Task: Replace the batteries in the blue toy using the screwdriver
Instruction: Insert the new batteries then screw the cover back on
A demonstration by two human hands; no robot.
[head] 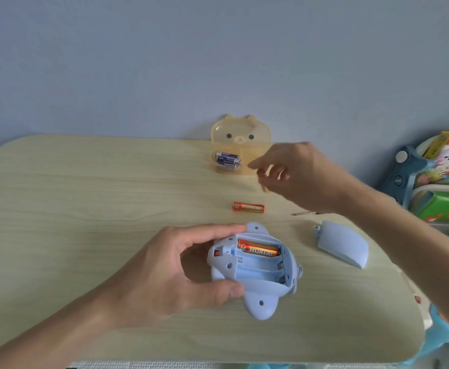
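Observation:
The blue toy [255, 272] lies belly-up on the wooden table, its battery bay uncovered. One orange battery [258, 249] sits in the far slot; the two nearer slots are bare. My left hand [175, 270] grips the toy's left end. A second orange battery [248, 207] lies loose on the table beyond the toy. My right hand [289, 171] hovers with fingers spread, holding nothing, right beside a translucent orange bear-shaped box [240, 145] that holds blue batteries [227, 160]. The blue battery cover [343, 246] rests to the right. The screwdriver's thin shaft [301, 213] peeks from under my right wrist.
The light wooden table [85, 209] has rounded corners and stands against a pale blue wall. Off its right edge stands a blue rack [415, 177] with books and a green box. Blue fabric [441, 339] shows below the table's right corner.

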